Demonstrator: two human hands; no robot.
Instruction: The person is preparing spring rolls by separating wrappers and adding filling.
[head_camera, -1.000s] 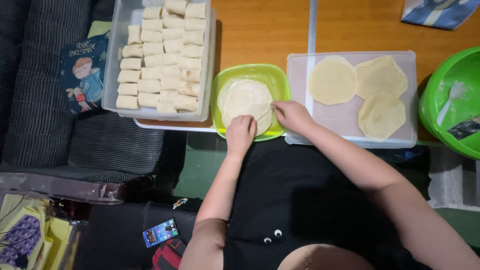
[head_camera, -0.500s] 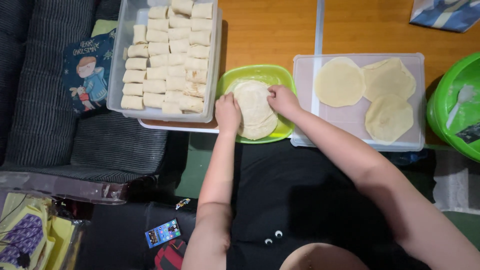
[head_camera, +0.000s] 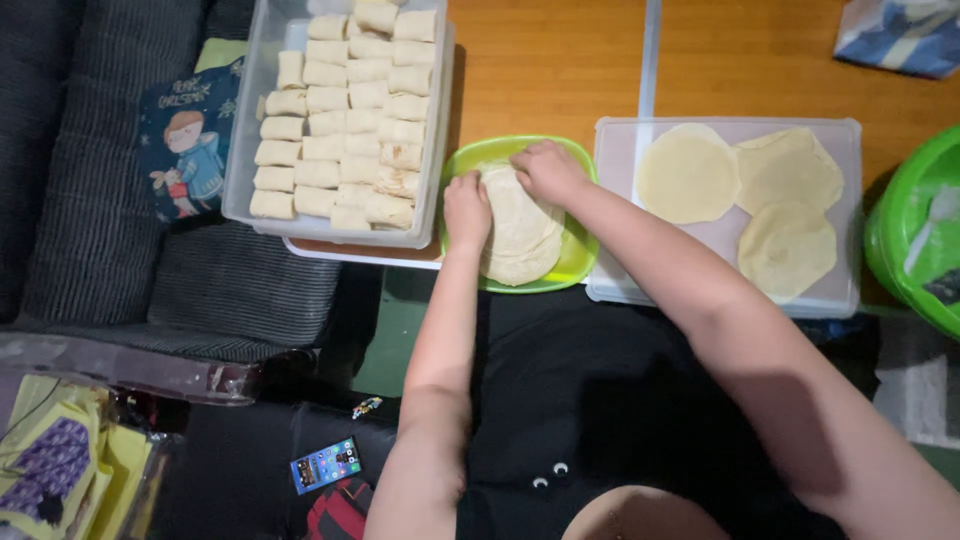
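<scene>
A stack of round wrappers (head_camera: 522, 232) sits on a green plate (head_camera: 578, 262) at the table's near edge. The left hand (head_camera: 467, 209) and right hand (head_camera: 547, 171) press curled fingers onto the top sheet, between a tub of rolls (head_camera: 340, 110) and a tray (head_camera: 840, 290) holding three spread wrappers.

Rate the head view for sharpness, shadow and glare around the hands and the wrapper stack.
Head view: left hand and right hand look slightly soft, probably motion blur; the wrapper stack on the green plate is pale and low in detail. Lighting is even and warm, with a soft shadow under the clear container of rolls. No strong glare; the lower corners are dark.
</scene>
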